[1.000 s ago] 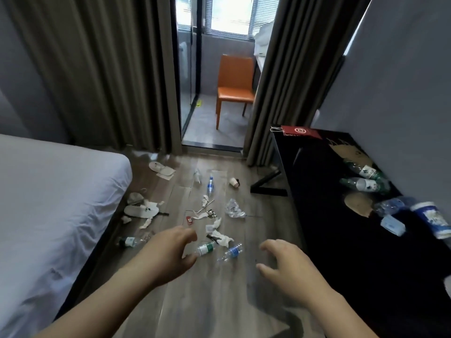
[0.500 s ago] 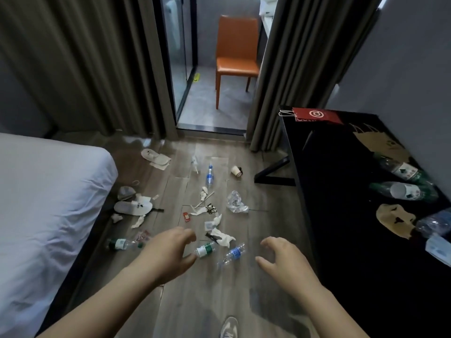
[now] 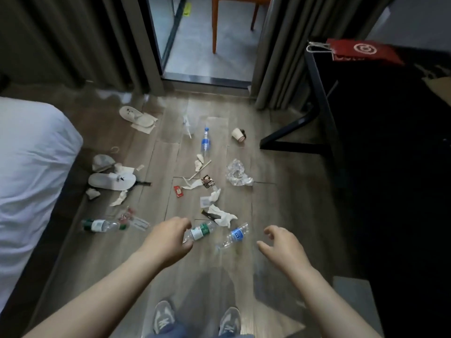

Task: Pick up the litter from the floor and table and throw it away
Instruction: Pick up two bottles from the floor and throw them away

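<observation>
Two-handed, reaching over wood floor [image 3: 280,211], left hand [image 3: 168,242] and right hand [image 3: 283,247] loosely spread, gripping nothing; facing litter [image 3: 223,215] beyond, green-label bottle [image 3: 200,231] by left hand, blue-label bottle [image 3: 235,235] between hands; standing on open strip between bed [image 3: 31,167] leftward, table [image 3: 390,167] rightward.

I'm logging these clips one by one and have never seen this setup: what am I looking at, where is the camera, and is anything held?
No machine here: a person wears a wide-angle camera on the head, looking down, so every picture is that one view. The left hand and right hand reach forward, fingers loosely curled, holding nothing. Below them, litter lies on the brown wooden floor: a clear plastic bottle with a green label, a clear plastic bottle with a blue label, crumpled white tissues, a tipped white paper cup and a white slipper. A white bed stands left, a black table with a red paper bag right.
</observation>
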The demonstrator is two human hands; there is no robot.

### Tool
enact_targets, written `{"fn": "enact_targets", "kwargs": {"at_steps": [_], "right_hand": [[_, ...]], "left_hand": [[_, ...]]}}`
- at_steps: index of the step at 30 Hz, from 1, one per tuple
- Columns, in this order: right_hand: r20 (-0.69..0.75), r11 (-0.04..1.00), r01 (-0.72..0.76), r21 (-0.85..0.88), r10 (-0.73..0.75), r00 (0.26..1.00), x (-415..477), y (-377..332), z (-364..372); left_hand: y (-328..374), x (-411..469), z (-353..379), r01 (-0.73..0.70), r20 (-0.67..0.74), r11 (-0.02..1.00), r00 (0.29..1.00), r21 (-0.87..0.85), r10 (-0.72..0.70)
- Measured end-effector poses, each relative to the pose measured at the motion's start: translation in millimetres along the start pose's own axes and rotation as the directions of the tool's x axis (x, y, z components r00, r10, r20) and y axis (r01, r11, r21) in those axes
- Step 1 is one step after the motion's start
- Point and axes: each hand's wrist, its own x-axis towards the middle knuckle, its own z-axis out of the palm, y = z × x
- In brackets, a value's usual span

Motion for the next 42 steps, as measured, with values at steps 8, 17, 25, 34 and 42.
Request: {"fn": "enact_targets", "kwargs": {"at_steps": [8, 17, 25, 34, 42], "right_hand": [[0.066, 0.996, -0.075, 0.055, 0.071, 0.995, 133, 34, 146], [0.042, 0.981, -0.177, 0.081, 0.174, 0.984, 280, 87, 290], [0.040, 0.955, -0.280, 0.101, 0.278, 0.960, 354, 126, 379], [0.043, 0.867, -0.446, 0.221, 0.448, 0.893, 388, 134, 414], [-0.016, 0.844, -0.458, 0.278, 0.481, 0.876, 401, 127, 436]], "left_hand": [[-71, 124, 141, 0.036, 0.040, 0.999, 0.999, -0.001, -0.036], [-147, 250, 302, 0.082, 0.076, 0.996, 0.994, -0.039, -0.079], [-184, 308, 396, 0.172, 0.141, 0.984, 0.977, -0.056, -0.162], [-188, 341, 432, 0.172, 0.128, 0.984, 0.978, -0.045, -0.165], [-178, 364, 461, 0.142, 0.157, 0.990, 0.978, -0.024, -0.137]]}}
